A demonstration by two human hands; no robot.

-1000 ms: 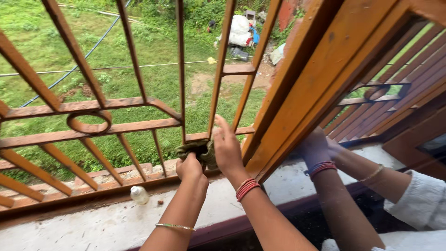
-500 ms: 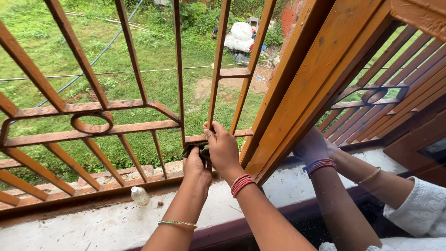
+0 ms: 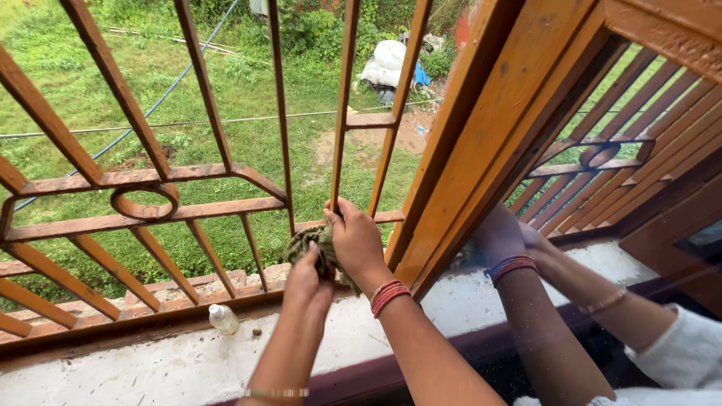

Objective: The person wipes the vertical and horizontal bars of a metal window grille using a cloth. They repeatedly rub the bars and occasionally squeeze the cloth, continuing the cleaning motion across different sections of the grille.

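Olive-green cloth pinched between left hand and right hand, fingers curled tight against the rusty grille bar; risk of dropping through the gap below the fingertips if grip loosens.

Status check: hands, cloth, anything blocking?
Left hand and right hand both grip crumpled olive-green cloth against rusty orange metal window grille. Small clear plastic bottle stands apart on sill. Nothing blocking.
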